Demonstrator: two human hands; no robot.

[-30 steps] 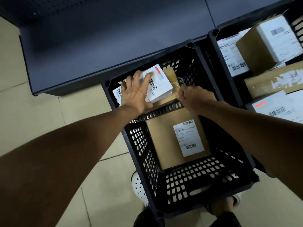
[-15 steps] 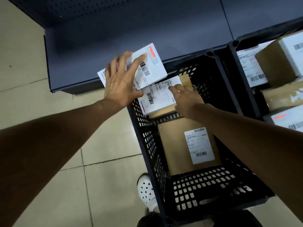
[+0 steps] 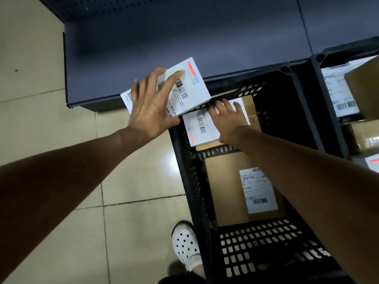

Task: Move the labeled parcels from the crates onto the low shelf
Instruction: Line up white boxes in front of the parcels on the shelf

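Low shelf (image 3: 184, 37): far; I judge delivery under way, set-down next.
Crate (image 3: 184, 171): near right, just before the shelf.
Lifted parcel (image 3: 190, 89): my left hand (image 3: 149, 105) grips it over the shelf's near edge.
Second parcel (image 3: 199, 128): crate's far end; right hand (image 3: 227, 119) flat on it, fingers spread.

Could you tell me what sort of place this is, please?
Probably a parcel storeroom or sorting area: black plastic crates hold barcode-labelled parcels, the left hand holds a white parcel by a low dark metal shelf, and the floor is tiled.
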